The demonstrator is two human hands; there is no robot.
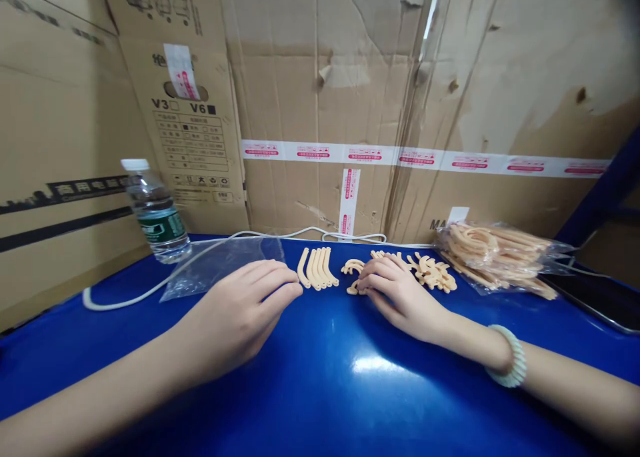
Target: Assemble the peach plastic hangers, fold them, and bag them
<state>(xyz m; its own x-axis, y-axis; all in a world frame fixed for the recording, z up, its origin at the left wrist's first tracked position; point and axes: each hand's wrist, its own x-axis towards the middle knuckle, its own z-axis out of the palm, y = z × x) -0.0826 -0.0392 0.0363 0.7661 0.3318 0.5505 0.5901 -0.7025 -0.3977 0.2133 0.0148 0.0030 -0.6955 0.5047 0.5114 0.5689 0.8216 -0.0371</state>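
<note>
The left hand (240, 310) lies palm down on the blue table (320, 404). Its fingers are loosely together and hold nothing, and the fingertips stop just short of the row of curved pieces (317, 268). The beige pieces in that row lie side by side with their curves nested, which keeps them apart from the unsorted ones.

On the other side of the row, the right hand (395, 289) arches over the near edge of the loose heap (433, 272), fingers bent down and touching the pieces. Its fingers hide their own tips, so I cannot tell whether it pinches a piece or only rests on them. A pale bracelet (510, 364) sits on that wrist.

Left of the row, just behind the left hand, a clear bag (220, 264) lies flat and seemingly empty. A white cable (150, 285) runs past it, and a water bottle (157, 210) stands further left. Right of the row, beyond the heap, a filled bag (497, 254) holds many more such pieces within the right hand's reach. Cardboard boxes (325, 110) wall in the table behind the row.
</note>
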